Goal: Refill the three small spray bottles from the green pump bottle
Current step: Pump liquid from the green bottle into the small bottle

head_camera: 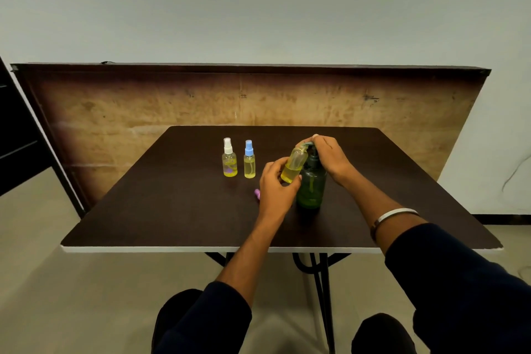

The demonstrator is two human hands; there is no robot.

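Your left hand (277, 184) grips the uncapped clear cylindrical spray bottle (293, 165), tilted against the translucent green pump bottle (311, 184); your right hand (327, 156) closes over its pump head (309, 144).

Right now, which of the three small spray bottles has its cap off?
The one tilted in the left hand at the pump bottle's spout: uncapped bottle. The white-capped and blue-capped bottles stand closed.

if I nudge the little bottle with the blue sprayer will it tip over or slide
The blue-capped spray bottle looks tall and narrow, so a push near its cap would probably tip it. Its yellow liquid may steady the base a little. The dark table looks smooth, so a low push might slide it.
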